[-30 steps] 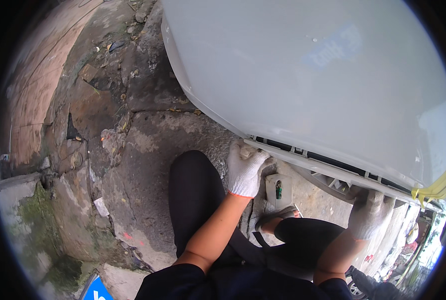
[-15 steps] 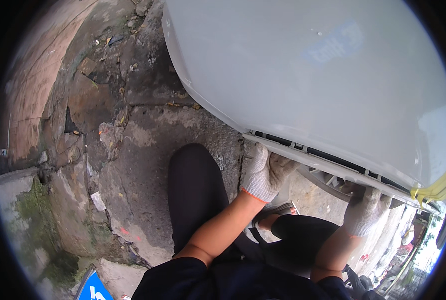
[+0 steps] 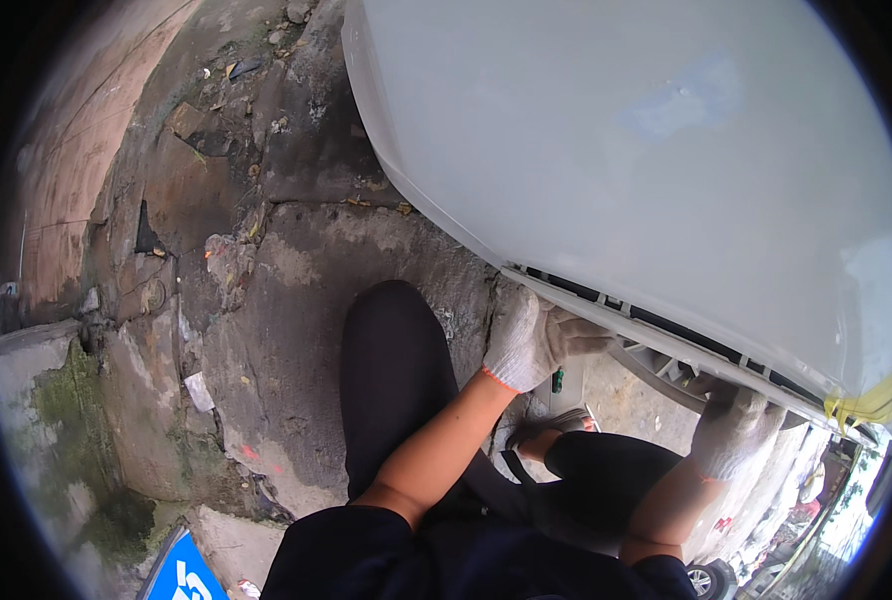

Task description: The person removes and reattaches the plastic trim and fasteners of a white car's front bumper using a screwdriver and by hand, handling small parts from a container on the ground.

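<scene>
A large glossy light grey car panel (image 3: 606, 150) fills the upper right. Along its lower edge runs a long pale trim strip (image 3: 656, 332), with a dark gap and several small clips between the two. My left hand (image 3: 536, 340), in a whitish knitted glove, grips the strip near its left end, fingers reaching under it. Farther right, my right hand (image 3: 736, 430), gloved alike, holds the strip from below with its fingers curled; the fingertips are partly hidden. Between my hands, under the strip, part of a spoked wheel (image 3: 671, 370) shows.
Yellow tape (image 3: 871, 402) sticks to the panel's right end. A small green-handled tool (image 3: 558, 380) lies on the ground below my left hand. Cracked, stained concrete (image 3: 306, 260) spreads left, toward a pinkish wall (image 3: 76, 170). At lower left stands a blue sign (image 3: 184, 572).
The panel and ground have shifted slightly right in view. The fingers of my left hand have slid a little along the strip, and the green-handled tool has come into sight.
</scene>
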`<state>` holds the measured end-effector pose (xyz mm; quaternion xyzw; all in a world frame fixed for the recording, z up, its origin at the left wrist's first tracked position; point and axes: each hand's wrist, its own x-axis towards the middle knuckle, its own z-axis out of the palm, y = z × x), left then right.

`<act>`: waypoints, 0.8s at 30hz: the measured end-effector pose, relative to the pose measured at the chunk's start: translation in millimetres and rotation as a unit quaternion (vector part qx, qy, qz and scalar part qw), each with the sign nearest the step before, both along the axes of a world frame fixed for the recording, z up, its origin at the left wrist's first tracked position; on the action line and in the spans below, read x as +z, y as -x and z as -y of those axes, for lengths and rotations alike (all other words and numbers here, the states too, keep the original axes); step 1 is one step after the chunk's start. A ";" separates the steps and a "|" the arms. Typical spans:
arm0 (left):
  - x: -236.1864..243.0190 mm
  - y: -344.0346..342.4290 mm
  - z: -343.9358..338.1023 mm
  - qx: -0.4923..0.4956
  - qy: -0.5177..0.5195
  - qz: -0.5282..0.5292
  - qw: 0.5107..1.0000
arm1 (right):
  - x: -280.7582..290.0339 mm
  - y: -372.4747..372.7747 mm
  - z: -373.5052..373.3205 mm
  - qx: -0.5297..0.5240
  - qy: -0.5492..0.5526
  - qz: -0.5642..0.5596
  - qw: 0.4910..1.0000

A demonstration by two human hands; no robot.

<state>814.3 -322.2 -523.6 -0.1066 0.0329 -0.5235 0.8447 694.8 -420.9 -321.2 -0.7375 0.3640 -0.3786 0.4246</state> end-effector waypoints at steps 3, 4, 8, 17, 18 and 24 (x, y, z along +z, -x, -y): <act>-17.5 3.1 1.6 0.014 0.042 -0.022 0.999 | -2.8 1.6 2.5 -0.001 0.012 0.004 1.000; -22.6 5.8 1.4 0.023 0.062 -0.039 0.997 | -3.5 1.3 3.9 -0.009 0.014 0.005 1.000; -10.7 9.6 -2.6 0.067 -0.100 -0.094 0.988 | -2.7 0.5 6.4 -0.015 0.046 -0.029 0.998; 26.4 12.1 -29.2 0.206 -0.255 -0.051 0.943 | -5.5 11.3 22.1 0.034 0.062 0.036 0.997; 23.0 11.7 -31.4 0.203 -0.235 -0.047 0.950 | -4.5 10.5 22.7 0.056 0.056 0.032 0.996; 15.9 4.4 -36.5 0.192 -0.182 -0.056 0.963 | -8.6 0.4 15.7 0.056 0.064 0.024 0.996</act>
